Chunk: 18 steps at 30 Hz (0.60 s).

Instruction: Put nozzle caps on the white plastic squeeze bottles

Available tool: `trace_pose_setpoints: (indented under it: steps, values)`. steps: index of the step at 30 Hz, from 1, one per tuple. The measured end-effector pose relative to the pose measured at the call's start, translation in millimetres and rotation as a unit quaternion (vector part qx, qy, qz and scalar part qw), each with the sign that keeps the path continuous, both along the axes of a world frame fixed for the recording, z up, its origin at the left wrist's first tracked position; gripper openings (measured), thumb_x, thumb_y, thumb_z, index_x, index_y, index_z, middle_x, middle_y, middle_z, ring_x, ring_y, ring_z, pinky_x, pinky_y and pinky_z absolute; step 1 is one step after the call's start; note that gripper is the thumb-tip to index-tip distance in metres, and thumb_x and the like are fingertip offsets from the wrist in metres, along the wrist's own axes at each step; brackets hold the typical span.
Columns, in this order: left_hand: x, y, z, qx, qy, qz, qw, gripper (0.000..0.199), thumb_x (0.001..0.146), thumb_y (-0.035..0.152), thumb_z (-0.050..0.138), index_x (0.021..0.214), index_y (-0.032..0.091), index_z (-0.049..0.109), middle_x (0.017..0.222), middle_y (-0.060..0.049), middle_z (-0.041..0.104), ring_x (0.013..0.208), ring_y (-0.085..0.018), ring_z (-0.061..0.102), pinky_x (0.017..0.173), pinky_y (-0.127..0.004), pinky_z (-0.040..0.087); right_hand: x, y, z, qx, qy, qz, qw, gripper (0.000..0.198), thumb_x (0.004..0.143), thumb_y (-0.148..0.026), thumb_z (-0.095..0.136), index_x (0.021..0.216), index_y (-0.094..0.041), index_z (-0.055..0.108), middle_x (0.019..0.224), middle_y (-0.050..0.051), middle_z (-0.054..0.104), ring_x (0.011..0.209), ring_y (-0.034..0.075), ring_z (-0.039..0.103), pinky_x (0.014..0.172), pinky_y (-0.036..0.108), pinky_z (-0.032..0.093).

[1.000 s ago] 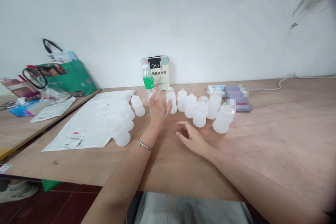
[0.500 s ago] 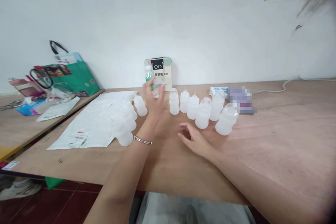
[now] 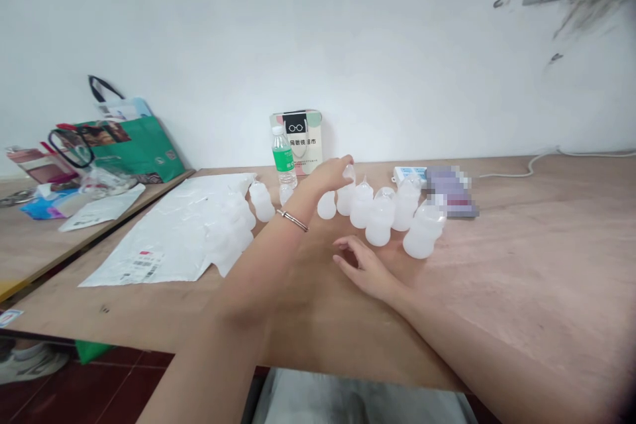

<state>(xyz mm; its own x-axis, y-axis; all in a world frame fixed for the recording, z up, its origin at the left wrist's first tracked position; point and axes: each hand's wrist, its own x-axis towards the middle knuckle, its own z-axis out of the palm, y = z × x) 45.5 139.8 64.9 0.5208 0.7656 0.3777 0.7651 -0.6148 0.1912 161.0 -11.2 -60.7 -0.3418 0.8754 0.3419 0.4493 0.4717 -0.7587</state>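
Several frosted white baby bottles with clear domed caps stand on the wooden table. My left hand (image 3: 332, 173) stretches forward to the right, its fingers closed around the clear cap of a baby bottle (image 3: 345, 200) in the right-hand group. Just before it, another bottle (image 3: 326, 205) is partly covered by that hand. My right hand (image 3: 365, 267) rests on the table in front of this group, fingers curved and apart, holding nothing. Behind my left forearm a bottle (image 3: 285, 195) shows in part, near another upright bottle (image 3: 262, 201). More bottles (image 3: 231, 232) blend into the white bag at left.
A white plastic mailing bag (image 3: 163, 232) lies at left. A green-labelled water bottle (image 3: 285, 159) and a paper gift bag (image 3: 311, 136) stand by the wall. At right back are a white box (image 3: 410, 175) and a purple packet (image 3: 450, 191). A green bag (image 3: 144, 146) stands far left.
My left hand has moved right from beside the water bottle to the right-hand bottle group. A bottle now shows behind my left forearm. My right hand has stayed in place.
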Motion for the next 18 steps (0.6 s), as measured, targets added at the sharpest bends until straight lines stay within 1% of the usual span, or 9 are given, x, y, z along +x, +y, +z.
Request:
trace_pose_setpoints:
  steps: [1, 3, 7, 9, 11, 13, 16, 18]
  values:
    - [0, -1, -0.5, -0.008, 0.02, 0.005, 1.0, 0.044, 0.07, 0.02, 0.069, 0.111, 0.018, 0.053, 0.095, -0.012, 0.066, 0.083, -0.03, 0.064, 0.071, -0.043, 0.051, 0, 0, 0, -0.001, 0.0, 0.001, 1.0, 0.017, 0.088, -0.03, 0.048, 0.103, -0.022, 0.05, 0.101, 0.006, 0.058, 0.098, 0.022, 0.056, 0.075, 0.037, 0.05]
    - [1, -4, -1.1, -0.016, 0.05, 0.013, 0.999, 0.05, 0.066, 0.018, 0.072, 0.112, 0.018, 0.051, 0.096, -0.012, 0.065, 0.083, -0.03, 0.063, 0.071, -0.042, 0.05, 0, 0, 0, -0.002, 0.0, 0.001, 1.0, 0.017, 0.088, -0.03, 0.048, 0.103, -0.022, 0.05, 0.101, 0.006, 0.059, 0.098, 0.022, 0.056, 0.076, 0.036, 0.05]
    - [7, -10, 0.5, -0.009, 0.078, 0.016, 0.997, 0.048, 0.068, 0.016, 0.068, 0.112, 0.019, 0.049, 0.103, -0.012, 0.063, 0.091, -0.029, 0.062, 0.08, -0.043, 0.047, 0, 0, 1, -0.005, -0.007, -0.001, 1.0, 0.017, 0.089, -0.03, 0.047, 0.103, -0.022, 0.05, 0.102, 0.006, 0.059, 0.098, 0.022, 0.057, 0.076, 0.036, 0.049]
    - [8, -16, 6.2, -0.001, 0.08, 0.02, 0.997, 0.046, 0.07, 0.017, 0.065, 0.113, 0.02, 0.048, 0.104, -0.011, 0.063, 0.093, -0.028, 0.061, 0.084, -0.044, 0.045, 0, -1, 1, -0.009, -0.007, 0.0, 1.0, 0.017, 0.089, -0.03, 0.047, 0.104, -0.022, 0.05, 0.102, 0.006, 0.059, 0.099, 0.021, 0.057, 0.077, 0.035, 0.049]
    - [5, -25, 18.0, 0.018, 0.072, 0.031, 0.997, 0.046, 0.073, 0.017, 0.061, 0.116, 0.02, 0.045, 0.104, -0.011, 0.061, 0.093, -0.027, 0.06, 0.087, -0.045, 0.042, 1, -1, 1, -0.011, -0.006, 0.001, 1.0, 0.018, 0.089, -0.03, 0.048, 0.104, -0.022, 0.05, 0.103, 0.006, 0.059, 0.1, 0.021, 0.056, 0.078, 0.036, 0.049]
    - [-2, -38, 36.0, 0.054, 0.045, 0.045, 0.997, 0.046, 0.075, 0.018, 0.058, 0.119, 0.019, 0.043, 0.104, -0.01, 0.06, 0.091, -0.025, 0.058, 0.086, -0.043, 0.042, 1, 0, 1, -0.012, -0.005, 0.001, 1.0, 0.018, 0.088, -0.029, 0.048, 0.104, -0.022, 0.051, 0.103, 0.006, 0.058, 0.1, 0.021, 0.056, 0.08, 0.036, 0.049]
    - [-22, -70, 66.2, 0.107, -0.028, 0.037, 0.993, 0.047, 0.074, 0.017, 0.059, 0.117, 0.02, 0.043, 0.1, -0.007, 0.058, 0.088, -0.021, 0.056, 0.079, -0.036, 0.044, 0, 1, 0, -0.016, 0.007, 0.005, 1.0, 0.017, 0.088, -0.029, 0.049, 0.103, -0.022, 0.051, 0.103, 0.006, 0.059, 0.101, 0.021, 0.056, 0.085, 0.039, 0.047]
    - [-38, -95, 79.1, 0.108, -0.063, 0.015, 0.992, 0.046, 0.073, 0.017, 0.06, 0.116, 0.022, 0.044, 0.095, -0.004, 0.058, 0.086, -0.02, 0.055, 0.077, -0.033, 0.044, 0, 3, -2, -0.033, 0.029, 0.003, 0.999, 0.018, 0.087, -0.03, 0.05, 0.103, -0.022, 0.05, 0.104, 0.006, 0.058, 0.102, 0.021, 0.056, 0.09, 0.041, 0.046]
